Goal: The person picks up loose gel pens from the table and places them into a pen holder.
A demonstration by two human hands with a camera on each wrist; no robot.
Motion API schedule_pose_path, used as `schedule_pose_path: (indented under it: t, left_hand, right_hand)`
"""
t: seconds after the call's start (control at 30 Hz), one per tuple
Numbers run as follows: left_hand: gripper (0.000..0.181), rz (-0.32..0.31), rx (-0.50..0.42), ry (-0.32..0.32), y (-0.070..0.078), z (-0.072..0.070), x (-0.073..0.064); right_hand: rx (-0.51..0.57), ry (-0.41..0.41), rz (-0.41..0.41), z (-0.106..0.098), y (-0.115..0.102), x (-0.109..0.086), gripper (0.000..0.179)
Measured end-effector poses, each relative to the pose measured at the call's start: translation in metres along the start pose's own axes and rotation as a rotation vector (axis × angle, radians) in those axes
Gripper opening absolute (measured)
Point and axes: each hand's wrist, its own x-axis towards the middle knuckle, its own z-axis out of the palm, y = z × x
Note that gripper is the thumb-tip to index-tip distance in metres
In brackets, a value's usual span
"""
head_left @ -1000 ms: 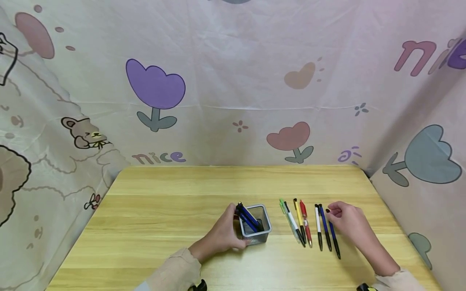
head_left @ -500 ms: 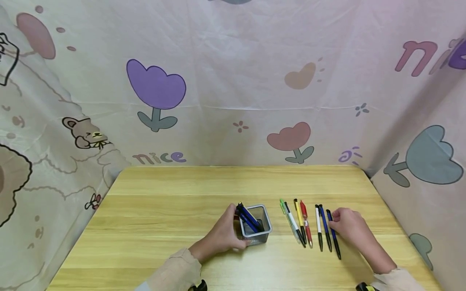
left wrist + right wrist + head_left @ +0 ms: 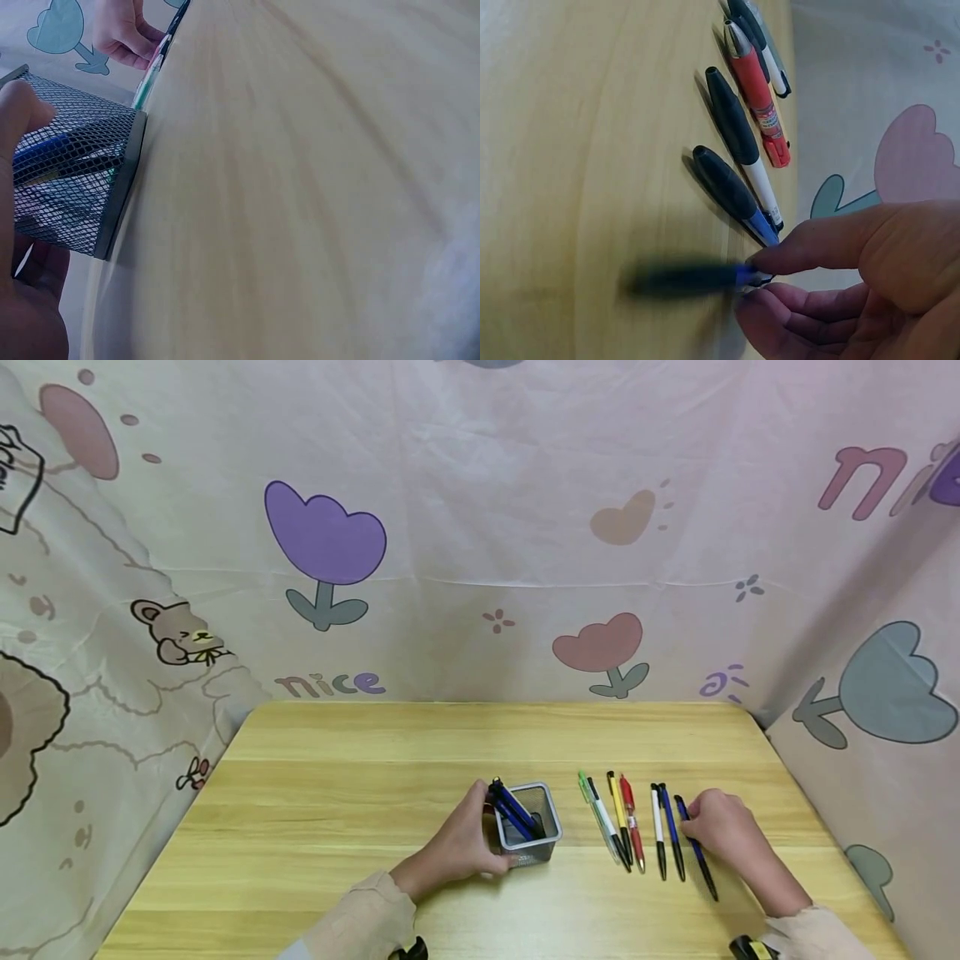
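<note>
My left hand point(image 3: 459, 839) grips a black wire-mesh pen holder point(image 3: 534, 855) with a grey rim, thumb in front and fingers behind. Inside the holder, several blue pens point(image 3: 513, 812) lean toward the left. On the right side, my right hand point(image 3: 726, 828) pinches a blue pen with a black grip point(image 3: 702, 867) between thumb and fingers near its upper end. That pen's black grip end point(image 3: 682, 280) looks blurred in the right wrist view. Close beside it lie another blue pen point(image 3: 672, 833) and a white pen with a black grip point(image 3: 657, 822).
Between holder and right hand lie a red pen point(image 3: 632, 823), a yellow pen point(image 3: 618, 810), a white-and-black pen point(image 3: 603, 814) and a green-topped pen point(image 3: 584, 787), roughly parallel. A printed cloth point(image 3: 450, 527) encloses the wooden table point(image 3: 337, 810) at the back and sides.
The right hand has closed on the rightmost blue pen, and its lower tip has swung to the right. The left hand stays on the holder.
</note>
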Motion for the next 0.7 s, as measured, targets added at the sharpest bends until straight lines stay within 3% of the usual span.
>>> schedule_pose_path:
  t: [0.1,0.17,0.43,0.7]
  left_hand:
    - [0.081,-0.003,0.003,0.003,0.000,0.000,0.000]
    - [0.081,-0.007,0.006,0.005,0.000,0.000,0.000]
    - [0.080,-0.010,0.003,0.001,-0.001,0.000,0.000]
    - [0.081,-0.017,0.006,0.000,-0.001,0.000,0.000]
  right_hand:
    - [-0.004,0.012,-0.016,0.001,-0.001,-0.003,0.045]
    - [-0.008,0.016,-0.022,0.001,-0.001,-0.004,0.046]
    - [0.000,0.023,-0.006,-0.009,-0.001,-0.002,0.010]
    - [-0.004,0.161,-0.111,-0.020,-0.011,-0.007,0.008]
